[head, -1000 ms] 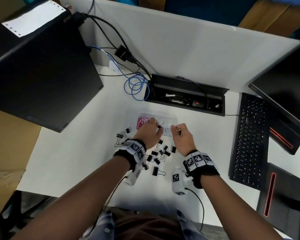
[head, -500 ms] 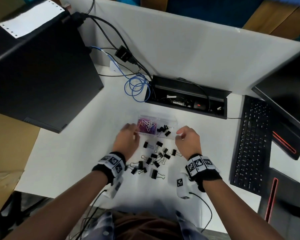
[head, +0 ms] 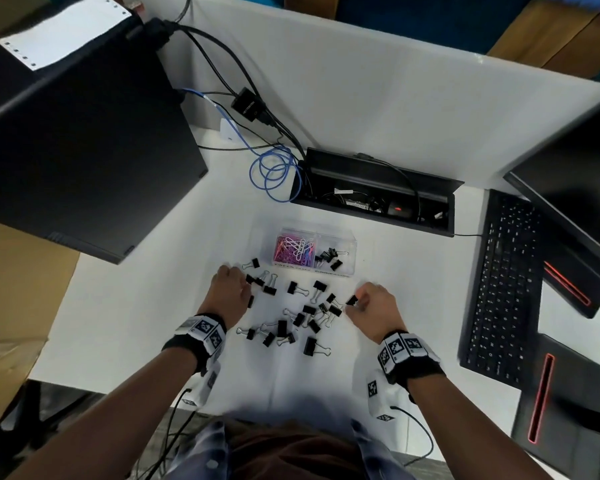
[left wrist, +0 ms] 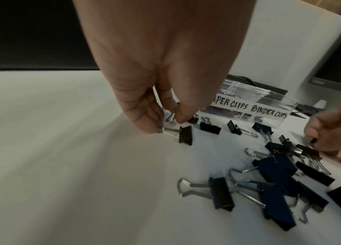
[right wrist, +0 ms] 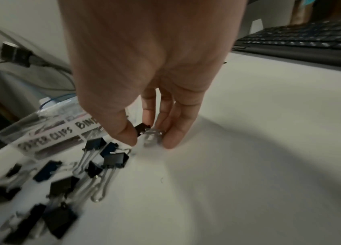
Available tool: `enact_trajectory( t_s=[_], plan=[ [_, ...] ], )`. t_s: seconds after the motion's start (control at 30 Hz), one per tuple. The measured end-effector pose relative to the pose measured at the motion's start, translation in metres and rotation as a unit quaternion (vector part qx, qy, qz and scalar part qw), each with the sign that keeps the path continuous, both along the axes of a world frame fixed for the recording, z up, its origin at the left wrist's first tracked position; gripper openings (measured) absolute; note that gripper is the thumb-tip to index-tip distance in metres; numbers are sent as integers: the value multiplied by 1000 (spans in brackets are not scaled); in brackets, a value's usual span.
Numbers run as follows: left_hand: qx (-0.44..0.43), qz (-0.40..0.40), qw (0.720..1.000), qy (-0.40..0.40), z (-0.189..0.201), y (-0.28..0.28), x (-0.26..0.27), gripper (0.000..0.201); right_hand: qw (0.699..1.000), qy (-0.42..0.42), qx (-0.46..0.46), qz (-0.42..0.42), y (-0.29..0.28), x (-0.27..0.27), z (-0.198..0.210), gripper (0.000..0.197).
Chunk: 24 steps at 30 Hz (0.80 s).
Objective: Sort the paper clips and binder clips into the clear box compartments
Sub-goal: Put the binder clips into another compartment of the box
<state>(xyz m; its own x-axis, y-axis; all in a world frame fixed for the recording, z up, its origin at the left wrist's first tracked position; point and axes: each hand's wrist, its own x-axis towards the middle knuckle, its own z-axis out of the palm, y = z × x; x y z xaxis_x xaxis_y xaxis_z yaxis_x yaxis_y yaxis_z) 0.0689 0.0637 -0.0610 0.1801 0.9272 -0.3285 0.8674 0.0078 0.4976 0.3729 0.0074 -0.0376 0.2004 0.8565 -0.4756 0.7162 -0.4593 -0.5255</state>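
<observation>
We are observing left hand [left wrist: 161,69] pinching a binder clip's wire handles [left wrist: 170,131], right hand [right wrist: 155,66] pinching another black binder clip [right wrist: 143,128], clear box [head: 349,268] holding paper clips [head: 294,250] left, binder clips [head: 328,258] right.

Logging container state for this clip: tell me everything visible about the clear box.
The clear box is a small transparent plastic tray, lidless, sitting flat on the white desk beyond the scattered clips. A divider splits it: the left compartment holds pink and white paper clips, the right a few black binder clips. A handwritten front label reads PAPER CLIPS and BINDER CLIPS. Neither hand touches it.
</observation>
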Motion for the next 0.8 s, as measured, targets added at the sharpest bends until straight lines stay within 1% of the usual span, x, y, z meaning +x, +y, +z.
enact_trajectory(
  t_s=[0.07,0.13,0.2,0.23,0.3,0.33,0.37,0.47,0.5,0.53,0.6,0.67,0.73,0.8],
  plan=[
    [13,1,1000,-28,6,0,1,17,998,28,-4,-55,0,0,2,22],
    [1,33,997,-69,11,1,0,17,990,73,-4,-118,-1,-1,2,22],
    [-23,66,991,-114,13,2,-2,14,975,134,-16,-178,-1,-3,2,23],
    [-39,82,986,-137,15,2,-2,16,965,164,-29,-201,-1,-4,1,25],
    [-78,102,975,-183,18,4,-2,33,949,210,-51,-231,0,-8,0,26],
    [-101,108,968,-202,20,6,0,40,944,218,-56,-239,1,-10,0,26],
    [-118,119,962,-216,22,7,1,39,943,221,-56,-241,2,-11,-1,27],
    [-124,206,939,-247,24,14,9,18,955,215,-65,-196,2,-13,-3,28],
    [-117,228,938,-232,24,17,11,13,960,212,-69,-170,2,-15,-2,26],
    [-108,234,944,-206,24,20,13,12,967,200,-74,-140,1,-15,-1,24],
    [-79,195,966,-153,23,23,16,14,982,158,-75,-76,0,-17,0,24],
    [-35,102,989,-104,19,26,14,16,994,97,-51,-13,-1,-21,1,24],
    [-18,28,998,-45,11,27,11,21,997,68,-22,18,-1,-25,2,20],
    [-6,10,1000,-7,7,27,9,18,998,39,-12,38,0,-27,1,15]
  ],
)
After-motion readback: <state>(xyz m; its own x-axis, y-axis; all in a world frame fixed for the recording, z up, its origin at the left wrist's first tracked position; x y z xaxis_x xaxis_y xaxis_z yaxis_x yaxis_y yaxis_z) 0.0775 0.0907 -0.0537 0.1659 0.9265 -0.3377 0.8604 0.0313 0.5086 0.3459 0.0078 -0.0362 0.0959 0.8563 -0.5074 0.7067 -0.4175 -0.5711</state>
